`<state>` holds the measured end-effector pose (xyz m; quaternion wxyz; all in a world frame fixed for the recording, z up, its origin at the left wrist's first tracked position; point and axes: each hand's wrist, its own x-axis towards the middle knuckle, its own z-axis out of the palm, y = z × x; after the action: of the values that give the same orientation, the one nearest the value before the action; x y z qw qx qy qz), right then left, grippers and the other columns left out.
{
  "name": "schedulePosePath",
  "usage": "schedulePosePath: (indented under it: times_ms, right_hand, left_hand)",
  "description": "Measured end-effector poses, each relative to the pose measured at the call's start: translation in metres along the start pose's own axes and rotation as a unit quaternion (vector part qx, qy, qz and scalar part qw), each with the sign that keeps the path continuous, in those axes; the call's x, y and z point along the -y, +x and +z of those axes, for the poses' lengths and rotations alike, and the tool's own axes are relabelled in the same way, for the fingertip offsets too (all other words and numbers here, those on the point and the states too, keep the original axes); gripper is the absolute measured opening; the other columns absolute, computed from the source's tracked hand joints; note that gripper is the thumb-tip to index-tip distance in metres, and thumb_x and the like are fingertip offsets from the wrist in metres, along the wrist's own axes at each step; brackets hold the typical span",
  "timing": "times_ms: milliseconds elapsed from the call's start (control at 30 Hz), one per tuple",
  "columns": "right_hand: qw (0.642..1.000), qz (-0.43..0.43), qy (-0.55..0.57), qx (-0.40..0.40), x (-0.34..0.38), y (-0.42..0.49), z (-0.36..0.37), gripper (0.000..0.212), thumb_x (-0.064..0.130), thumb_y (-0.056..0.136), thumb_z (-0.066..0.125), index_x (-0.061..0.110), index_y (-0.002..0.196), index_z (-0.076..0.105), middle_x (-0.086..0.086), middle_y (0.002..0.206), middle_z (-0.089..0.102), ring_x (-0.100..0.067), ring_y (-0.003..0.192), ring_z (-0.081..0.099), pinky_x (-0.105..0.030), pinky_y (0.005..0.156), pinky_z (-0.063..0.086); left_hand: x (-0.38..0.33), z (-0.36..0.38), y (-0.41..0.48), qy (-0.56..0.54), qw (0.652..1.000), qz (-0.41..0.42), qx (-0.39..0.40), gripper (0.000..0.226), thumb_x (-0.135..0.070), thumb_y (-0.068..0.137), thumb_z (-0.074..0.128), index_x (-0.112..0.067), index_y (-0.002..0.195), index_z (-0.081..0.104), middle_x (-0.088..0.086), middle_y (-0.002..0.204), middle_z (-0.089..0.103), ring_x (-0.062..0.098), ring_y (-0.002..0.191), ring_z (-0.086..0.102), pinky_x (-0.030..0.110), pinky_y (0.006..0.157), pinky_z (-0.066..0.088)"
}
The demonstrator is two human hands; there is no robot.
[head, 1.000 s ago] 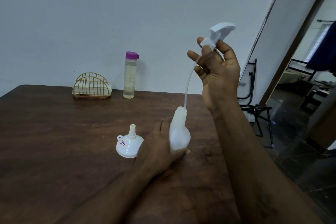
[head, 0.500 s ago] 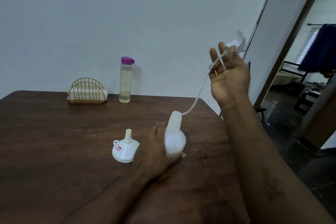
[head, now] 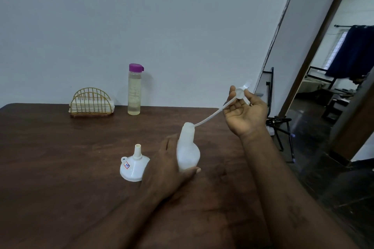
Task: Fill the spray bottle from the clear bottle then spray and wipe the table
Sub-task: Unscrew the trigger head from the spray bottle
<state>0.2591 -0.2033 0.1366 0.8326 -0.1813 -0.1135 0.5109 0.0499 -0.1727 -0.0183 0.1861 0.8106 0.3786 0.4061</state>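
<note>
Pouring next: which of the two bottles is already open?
The white spray bottle in the left hand: its spray head is off, while the clear bottle wears its purple cap.

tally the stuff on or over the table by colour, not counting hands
white: 3 (spray bottle, spray head with its tube, funnel)
clear with a purple cap: 1 (clear bottle)
gold: 1 (wire napkin holder)
total: 5

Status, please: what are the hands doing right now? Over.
Left hand grips spray bottle, upright on table. Right hand holds spray head, tube tip at bottle neck. Clear bottle capped; funnel beside left hand.
</note>
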Motion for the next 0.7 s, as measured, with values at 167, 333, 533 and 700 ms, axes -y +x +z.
schedulePosePath:
  times_ms: [167, 333, 533, 700]
  right_hand:
    - [0.999, -0.011, 0.025, -0.047, 0.003, 0.002, -0.026, 0.024, 0.013, 0.096, 0.056, 0.0, 0.116, 0.061, -0.017, 0.103, 0.074, -0.018, 0.073, 0.067, -0.024, 0.069, 0.051]
    - [0.996, -0.037, 0.04, -0.073, 0.01, 0.005, -0.058, 0.024, 0.011, 0.093, 0.05, 0.004, 0.114, 0.057, -0.013, 0.092, 0.071, -0.017, 0.072, 0.065, -0.023, 0.064, 0.046]
    - [0.993, -0.046, 0.042, -0.097, 0.015, 0.011, -0.086, 0.025, 0.012, 0.081, 0.048, 0.003, 0.103, 0.056, -0.007, 0.082, 0.06, -0.014, 0.065, 0.054, -0.021, 0.062, 0.04]
    - [0.998, -0.032, 0.031, -0.053, 0.027, 0.014, -0.102, 0.027, 0.016, 0.074, 0.048, 0.003, 0.096, 0.057, -0.006, 0.084, 0.057, -0.013, 0.065, 0.051, -0.021, 0.064, 0.04]
  left_hand:
    - [0.001, -0.001, -0.001, -0.009, 1.0, 0.005, -0.009, 0.092, -0.066, 0.071, 0.075, -0.032, 0.148, 0.036, -0.015, 0.137, 0.047, 0.004, 0.125, 0.045, 0.022, 0.094, 0.039]
    - [0.0, -0.002, -0.003, -0.011, 1.0, -0.005, -0.011, 0.095, -0.067, 0.069, 0.07, -0.03, 0.149, 0.034, -0.015, 0.14, 0.044, 0.003, 0.125, 0.043, 0.024, 0.09, 0.039]
    - [0.0, -0.002, -0.004, -0.011, 0.999, -0.005, -0.035, 0.09, -0.051, 0.074, 0.075, -0.027, 0.15, 0.035, -0.012, 0.14, 0.046, 0.0, 0.123, 0.041, 0.022, 0.092, 0.036]
    - [0.002, -0.003, 0.0, -0.006, 0.999, -0.028, -0.027, 0.085, -0.056, 0.073, 0.069, -0.029, 0.147, 0.036, -0.014, 0.136, 0.046, 0.001, 0.122, 0.045, 0.025, 0.092, 0.042]
